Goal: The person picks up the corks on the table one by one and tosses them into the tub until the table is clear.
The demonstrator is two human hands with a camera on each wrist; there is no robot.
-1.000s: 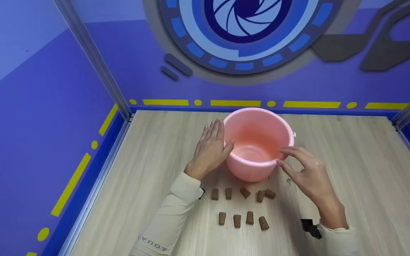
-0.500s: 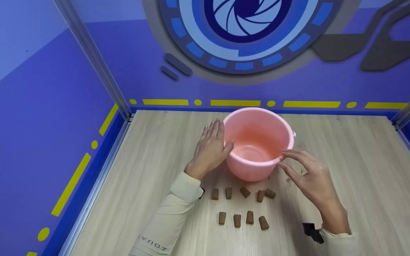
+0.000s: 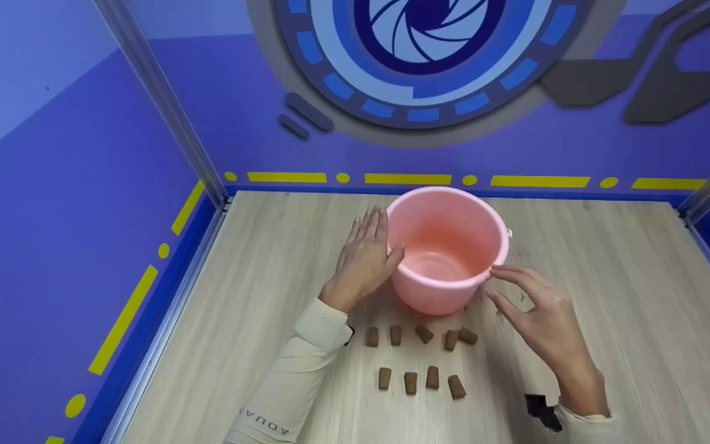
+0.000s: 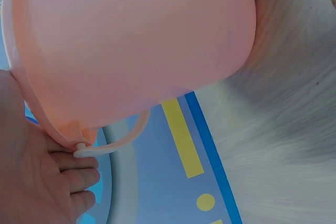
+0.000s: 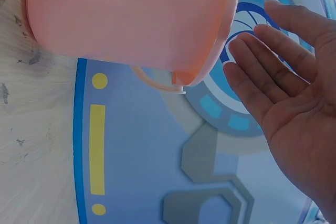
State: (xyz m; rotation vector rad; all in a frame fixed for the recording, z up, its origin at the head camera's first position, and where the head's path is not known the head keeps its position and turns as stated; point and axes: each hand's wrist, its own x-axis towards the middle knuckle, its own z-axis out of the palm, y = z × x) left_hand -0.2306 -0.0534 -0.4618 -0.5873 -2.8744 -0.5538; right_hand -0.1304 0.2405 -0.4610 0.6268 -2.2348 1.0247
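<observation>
A pink plastic bucket (image 3: 435, 296) stands upright on the wooden table, and its inside shows no contents. Against its left rim rests my left hand (image 3: 360, 262), fingers straight along the outside and thumb over the rim. The left wrist view shows those fingers beside the pivot of the bucket's pale handle (image 4: 118, 142). At the right front of the rim is my right hand (image 3: 543, 314), thumb and fingers spread apart with nothing between them. In the right wrist view a small gap separates its fingertips from the bucket (image 5: 131, 19).
Several small brown tapered pieces (image 3: 432, 377), like corks, lie in two rows in front of the bucket. Dark crumbs (image 3: 521, 297) are scattered right of it. Blue printed panels (image 3: 342, 154) enclose the table (image 3: 657, 308) at the back and sides.
My right hand has drawn slightly right and down along the bucket's rim, and its thumb and fingers have parted wider. My left hand and the bucket stay put.
</observation>
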